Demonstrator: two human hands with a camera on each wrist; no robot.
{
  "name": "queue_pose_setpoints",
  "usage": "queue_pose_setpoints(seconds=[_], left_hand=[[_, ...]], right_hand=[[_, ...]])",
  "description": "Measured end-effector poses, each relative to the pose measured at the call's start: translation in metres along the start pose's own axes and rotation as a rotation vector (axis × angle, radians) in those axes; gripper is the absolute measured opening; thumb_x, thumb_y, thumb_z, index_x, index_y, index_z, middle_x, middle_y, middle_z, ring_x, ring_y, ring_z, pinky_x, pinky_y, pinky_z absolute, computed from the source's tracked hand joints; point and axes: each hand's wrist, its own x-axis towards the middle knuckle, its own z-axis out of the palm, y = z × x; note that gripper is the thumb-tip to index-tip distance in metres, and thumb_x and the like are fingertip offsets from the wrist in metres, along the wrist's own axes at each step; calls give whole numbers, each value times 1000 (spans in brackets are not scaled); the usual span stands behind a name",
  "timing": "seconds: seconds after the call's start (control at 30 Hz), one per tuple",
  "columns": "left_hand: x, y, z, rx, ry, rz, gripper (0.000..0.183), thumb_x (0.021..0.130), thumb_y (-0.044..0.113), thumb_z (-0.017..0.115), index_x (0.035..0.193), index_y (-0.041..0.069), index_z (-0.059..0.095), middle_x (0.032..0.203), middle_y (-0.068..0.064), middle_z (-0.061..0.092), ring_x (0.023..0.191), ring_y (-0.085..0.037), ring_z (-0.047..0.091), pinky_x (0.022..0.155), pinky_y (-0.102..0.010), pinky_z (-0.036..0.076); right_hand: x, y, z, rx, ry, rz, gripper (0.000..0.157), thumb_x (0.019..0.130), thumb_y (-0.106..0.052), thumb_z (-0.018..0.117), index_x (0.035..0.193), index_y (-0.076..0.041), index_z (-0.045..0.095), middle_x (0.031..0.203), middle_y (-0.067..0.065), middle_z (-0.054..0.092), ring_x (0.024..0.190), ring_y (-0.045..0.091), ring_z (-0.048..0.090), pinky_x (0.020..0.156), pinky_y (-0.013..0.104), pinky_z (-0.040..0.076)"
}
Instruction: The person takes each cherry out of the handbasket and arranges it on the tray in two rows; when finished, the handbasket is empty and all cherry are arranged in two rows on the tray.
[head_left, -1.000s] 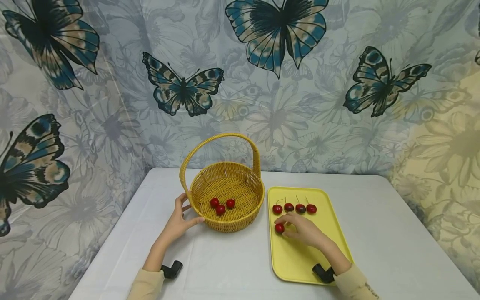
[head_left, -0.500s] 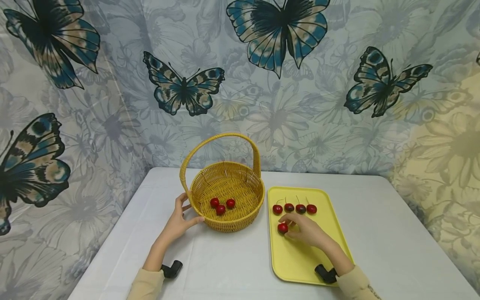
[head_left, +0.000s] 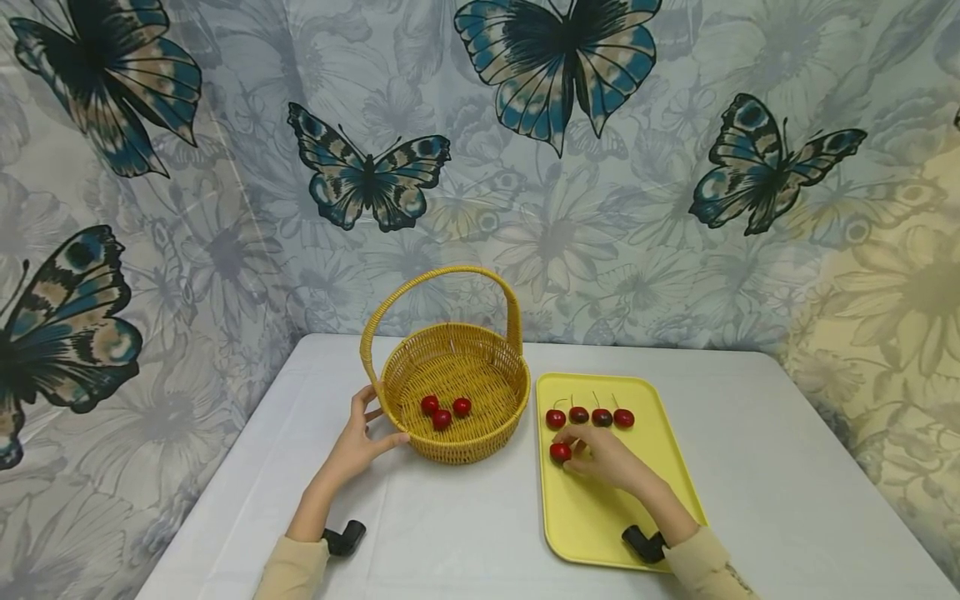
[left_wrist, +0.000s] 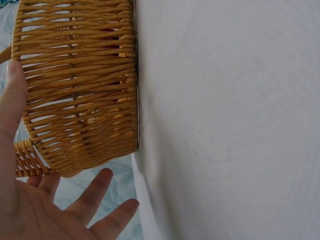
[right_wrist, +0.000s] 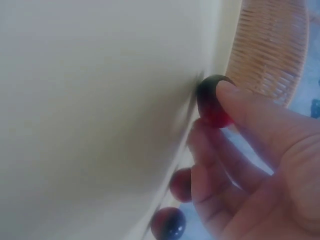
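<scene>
Wicker basket [head_left: 465,452] and yellow tray [head_left: 592,525], as I see them remotely.
Left hand [head_left: 358,442], fingers spread, braced at the basket's rim, presumably steadying it; three cherries [head_left: 442,419] inside; at the tray's left side, one cherry [head_left: 559,452] pinched by thumb and fingertips of the right hand [head_left: 607,460], forearm [head_left: 667,511] slanting in; four stemmed cherries [head_left: 578,414] behind, perhaps rowed for easy picking.
</scene>
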Motion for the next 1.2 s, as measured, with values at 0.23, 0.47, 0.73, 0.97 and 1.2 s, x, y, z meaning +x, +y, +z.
queue_pose_setpoints(seconds=[0.23,0.47,0.73,0.97,1.2], left_hand=[[0,1,0,6,-4,-8,102,77,32,76,146,17,2,152,-16,11,130,-42,35,103,-62,30],[-1,4,-2,10,-1,-12,103,76,36,76,146,16,3,152,-15,11,129,-42,36,103,-62,30],[-1,6,-1,5,-7,-21,104,76,36,76,146,16,2,152,-15,11,130,-41,36,103,-62,29],[0,7,-2,2,-4,-23,103,75,35,77,146,17,3,152,-14,12,130,-40,36,105,-61,28],[-2,7,-1,5,-6,-31,103,76,35,76,146,16,3,152,-15,11,130,-42,35,104,-61,30]], right_hand=[[1,0,0,5,9,23,32,78,-4,73,108,-6,62,102,4,65,85,20,61,71,30,54],[1,-2,-6,19,9,12,33,79,-1,71,110,-2,61,106,11,63,86,27,61,73,34,54],[2,-9,-14,-43,24,10,33,80,-3,70,112,-4,62,107,11,64,88,25,61,74,33,54],[14,-30,-25,-142,83,-26,33,80,-11,72,111,-8,64,106,6,65,89,25,61,75,40,53],[35,-50,-29,-127,95,-91,30,84,-15,69,112,-12,63,106,2,65,85,16,59,71,37,53]])
